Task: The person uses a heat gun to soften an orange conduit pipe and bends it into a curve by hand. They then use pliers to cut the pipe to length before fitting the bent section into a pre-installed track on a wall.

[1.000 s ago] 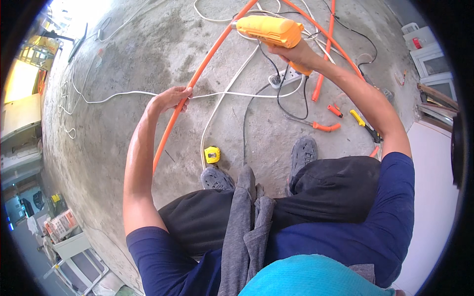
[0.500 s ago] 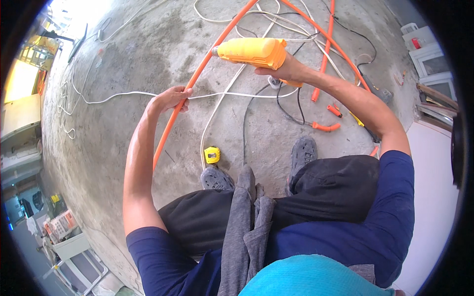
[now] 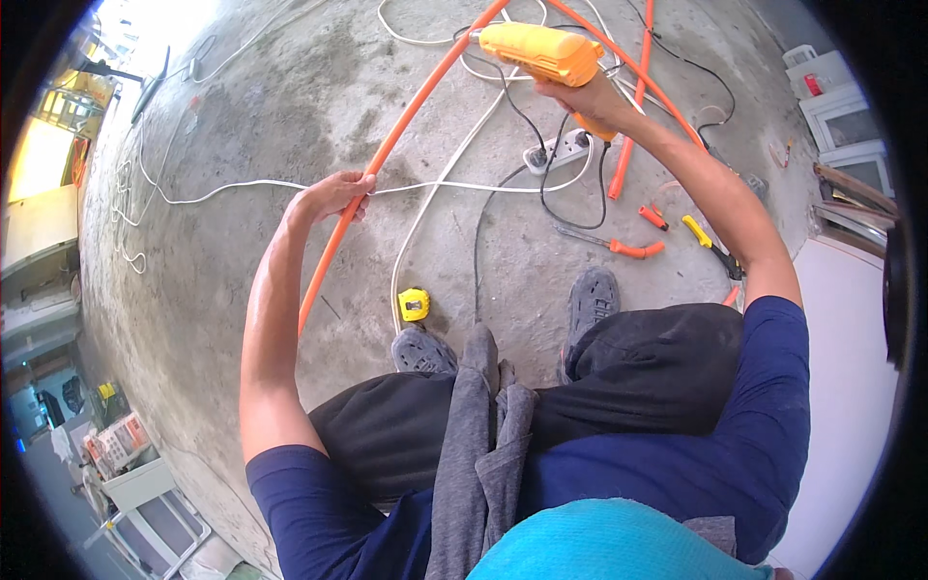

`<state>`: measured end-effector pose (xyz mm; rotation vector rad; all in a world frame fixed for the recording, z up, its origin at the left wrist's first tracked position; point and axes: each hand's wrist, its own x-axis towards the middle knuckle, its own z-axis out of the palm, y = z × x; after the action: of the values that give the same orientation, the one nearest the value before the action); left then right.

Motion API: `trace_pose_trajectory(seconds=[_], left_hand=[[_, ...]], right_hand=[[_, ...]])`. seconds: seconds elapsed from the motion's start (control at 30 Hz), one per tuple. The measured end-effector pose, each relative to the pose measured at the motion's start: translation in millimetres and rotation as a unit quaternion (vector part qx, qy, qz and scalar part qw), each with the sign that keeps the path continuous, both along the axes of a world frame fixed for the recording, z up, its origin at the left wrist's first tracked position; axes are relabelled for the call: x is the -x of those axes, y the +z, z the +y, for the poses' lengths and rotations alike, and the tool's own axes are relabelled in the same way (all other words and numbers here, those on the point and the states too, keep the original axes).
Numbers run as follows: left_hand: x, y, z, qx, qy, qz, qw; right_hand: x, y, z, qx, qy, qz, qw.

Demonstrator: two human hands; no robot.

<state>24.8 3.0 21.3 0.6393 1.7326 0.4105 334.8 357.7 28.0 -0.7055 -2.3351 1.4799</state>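
A long orange plastic pipe (image 3: 411, 114) slants from near my left knee up to the top edge, where it bends and runs back down to the right. My left hand (image 3: 336, 193) is closed around its lower stretch. In my right hand (image 3: 592, 104), gripped by the handle, is a yellow heat gun (image 3: 539, 52). Its metal nozzle points left at the pipe's upper stretch, very close to it; whether they touch I cannot tell. The gun's black cord loops down below my right hand, beside a white power strip (image 3: 558, 155) with plugs in it.
White cables (image 3: 242, 184) trail over the concrete floor. A yellow tape measure (image 3: 414, 304) lies by my left shoe. Right of centre are an orange-handled bladed tool (image 3: 636, 249), a short orange piece (image 3: 653, 217), a yellow-handled tool (image 3: 696, 232) and another orange pipe (image 3: 633, 116).
My right hand has carried the heat gun up and to the right along the pipe, uncovering the power strip. My left hand keeps its place on the pipe.
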Motion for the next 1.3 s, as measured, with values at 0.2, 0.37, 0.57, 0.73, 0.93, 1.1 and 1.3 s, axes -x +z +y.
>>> trace_pose_trajectory(seconds=[0.2, 0.37, 0.57, 0.73, 0.93, 1.1, 1.3], left_hand=[[1, -2, 0, 0.006, 0.002, -0.008, 1.000], [-2, -2, 0, 0.005, 0.005, 0.002, 1.000], [0, -5, 3, 0.007, 0.012, 0.007, 1.000], [1, -5, -1, 0.008, 0.017, -0.006, 1.000], [0, -4, 3, 0.011, 0.005, 0.008, 1.000], [9, -14, 0, 0.003, 0.005, -0.001, 1.000], [10, -14, 3, 0.005, 0.005, -0.016, 1.000]], right_hand=[[6, 0, 28, -0.027, -0.037, 0.003, 0.999], [8, 1, 43, -0.023, -0.060, 0.005, 0.998], [8, -6, 43, 0.006, -0.040, 0.016, 0.999], [5, -3, 6, 0.001, -0.002, -0.021, 1.000], [4, -1, -26, 0.036, 0.042, -0.013, 0.998], [7, -6, -47, 0.059, 0.066, -0.011, 0.996], [9, -15, -67, -0.004, 0.106, 0.036, 0.994]])
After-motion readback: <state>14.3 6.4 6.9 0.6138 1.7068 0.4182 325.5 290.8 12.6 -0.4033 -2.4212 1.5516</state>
